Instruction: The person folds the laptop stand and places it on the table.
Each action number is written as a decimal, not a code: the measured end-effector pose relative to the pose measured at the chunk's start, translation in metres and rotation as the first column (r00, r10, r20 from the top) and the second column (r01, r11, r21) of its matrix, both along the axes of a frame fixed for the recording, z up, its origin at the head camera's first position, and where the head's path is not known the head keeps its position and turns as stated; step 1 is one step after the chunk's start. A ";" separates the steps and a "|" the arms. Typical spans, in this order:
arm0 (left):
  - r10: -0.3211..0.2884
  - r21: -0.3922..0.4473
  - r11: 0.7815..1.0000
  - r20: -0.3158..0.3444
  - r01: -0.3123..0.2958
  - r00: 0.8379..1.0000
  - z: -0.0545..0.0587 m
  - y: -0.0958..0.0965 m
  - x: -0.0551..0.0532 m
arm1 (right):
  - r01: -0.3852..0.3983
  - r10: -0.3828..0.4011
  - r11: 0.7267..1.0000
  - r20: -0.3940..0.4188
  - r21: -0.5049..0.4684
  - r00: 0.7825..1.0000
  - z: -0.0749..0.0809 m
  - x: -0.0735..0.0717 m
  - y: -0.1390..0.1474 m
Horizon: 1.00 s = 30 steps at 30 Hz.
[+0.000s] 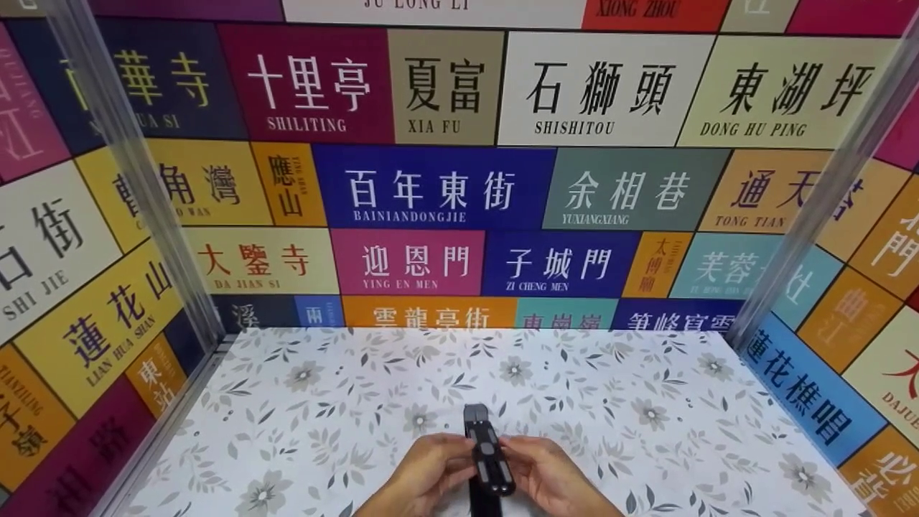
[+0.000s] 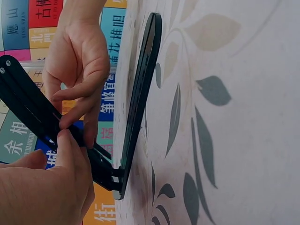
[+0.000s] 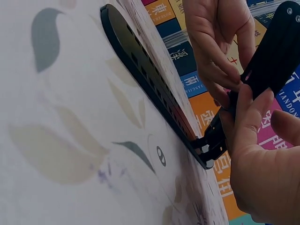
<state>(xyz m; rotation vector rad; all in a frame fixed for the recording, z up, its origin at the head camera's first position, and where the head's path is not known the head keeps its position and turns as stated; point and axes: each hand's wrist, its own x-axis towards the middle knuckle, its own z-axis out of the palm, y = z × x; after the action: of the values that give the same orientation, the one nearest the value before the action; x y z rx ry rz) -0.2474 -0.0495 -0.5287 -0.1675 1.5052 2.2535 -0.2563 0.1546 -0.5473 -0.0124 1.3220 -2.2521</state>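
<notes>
A black hinged folding stand (image 1: pixel 492 468) stands on the table near its front, between my two hands. Its slotted base bar (image 2: pixel 137 101) lies along the tabletop, while the upper arm (image 3: pixel 277 54) tilts up from a hinge at one end. My left hand (image 1: pixel 431 474) pinches the upper arm's side partway along its length. From the opposite side, my right hand (image 1: pixel 553 474) pinches the same arm. In both wrist views the fingertips of the two hands meet close together around a small slot in it.
White floral paper covers the tabletop (image 1: pixel 344 402). Upright panels with colourful Chinese place-name signs (image 1: pixel 431 187) enclose the back and sides. Clear corner strips (image 1: pixel 136 158) run up where the panels join.
</notes>
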 end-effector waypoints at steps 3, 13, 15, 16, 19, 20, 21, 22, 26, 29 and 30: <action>-0.001 -0.033 0.999 -0.022 0.000 1.000 -0.002 0.001 0.000 | 0.020 -0.019 0.999 -0.022 0.043 1.000 0.000 0.000 -0.003; -0.023 -0.144 0.989 -0.050 0.016 0.998 -0.002 0.001 0.004 | 0.066 -0.063 0.982 -0.025 0.174 0.998 -0.003 0.002 -0.006; -0.031 -0.207 0.978 -0.083 0.013 0.996 -0.003 0.002 0.005 | 0.066 -0.059 0.972 -0.034 0.224 0.998 -0.004 0.003 -0.006; -0.038 -0.243 0.970 -0.100 0.012 0.994 -0.003 0.002 0.005 | 0.065 -0.057 0.963 -0.040 0.261 0.998 -0.004 0.004 -0.006; -0.070 -0.360 0.933 -0.165 0.006 0.984 -0.003 0.003 0.007 | 0.062 -0.040 0.927 -0.065 0.369 0.997 -0.005 0.005 -0.007; -0.083 -0.390 0.921 -0.182 0.006 0.980 -0.003 0.004 0.007 | 0.062 -0.034 0.912 -0.076 0.406 0.997 -0.006 0.005 -0.007; -0.096 -0.415 0.910 -0.196 0.006 0.976 -0.003 0.004 0.008 | 0.062 -0.025 0.897 -0.088 0.438 0.996 -0.006 0.006 -0.007; -0.105 -0.435 0.900 -0.209 0.004 0.972 -0.004 0.004 0.008 | 0.060 -0.014 0.886 -0.103 0.460 0.995 -0.006 0.006 -0.007; -0.136 -0.515 0.857 -0.277 -0.027 0.951 -0.006 0.005 0.012 | 0.068 0.026 0.840 -0.165 0.538 0.986 -0.005 0.009 -0.009; -0.164 -0.575 0.816 -0.323 -0.056 0.932 -0.007 0.007 0.014 | 0.087 0.052 0.791 -0.209 0.605 0.977 -0.004 0.010 -0.011; -0.174 -0.589 0.806 -0.330 -0.058 0.928 -0.007 0.008 0.014 | 0.093 0.062 0.776 -0.221 0.624 0.973 -0.003 0.010 -0.012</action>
<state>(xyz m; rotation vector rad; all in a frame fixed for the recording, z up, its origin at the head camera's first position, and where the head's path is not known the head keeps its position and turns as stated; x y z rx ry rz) -0.2338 -0.0418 -0.5358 0.1397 2.3551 1.7495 -0.2459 0.1427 -0.5506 -0.0236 2.1601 -1.7385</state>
